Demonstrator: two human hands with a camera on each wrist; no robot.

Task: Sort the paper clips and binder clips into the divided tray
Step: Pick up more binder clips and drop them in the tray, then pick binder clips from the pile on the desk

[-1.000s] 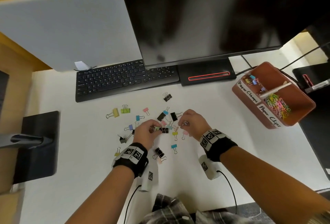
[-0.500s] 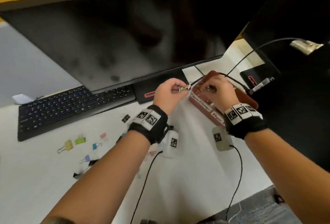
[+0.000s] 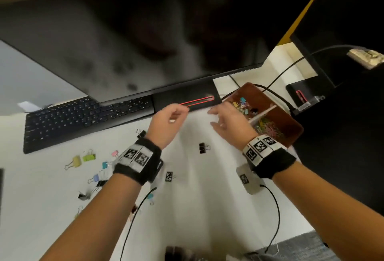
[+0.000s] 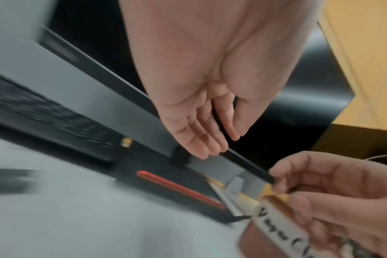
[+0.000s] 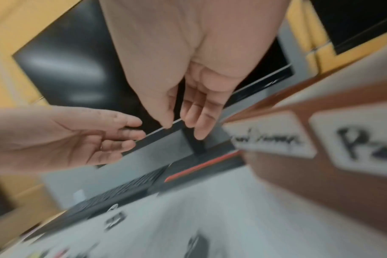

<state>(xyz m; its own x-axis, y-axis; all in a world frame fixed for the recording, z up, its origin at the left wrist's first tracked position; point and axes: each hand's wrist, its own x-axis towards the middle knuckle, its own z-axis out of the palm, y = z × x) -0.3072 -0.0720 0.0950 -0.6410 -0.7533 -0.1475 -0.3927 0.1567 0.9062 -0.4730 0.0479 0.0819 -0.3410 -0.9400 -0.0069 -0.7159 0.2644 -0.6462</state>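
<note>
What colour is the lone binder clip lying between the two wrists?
Black with silver wire handles; the binder clip shows best in the head view.

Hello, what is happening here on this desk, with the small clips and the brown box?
A person is sorting clips into a brown divided tray. At this moment both hands are empty and open: the left hand and the right hand hover above the white desk, beside the tray. One compartment holds coloured binder clips, the other paper clips. Many binder clips lie loose on the desk, among them a black one and a yellow one.
</note>
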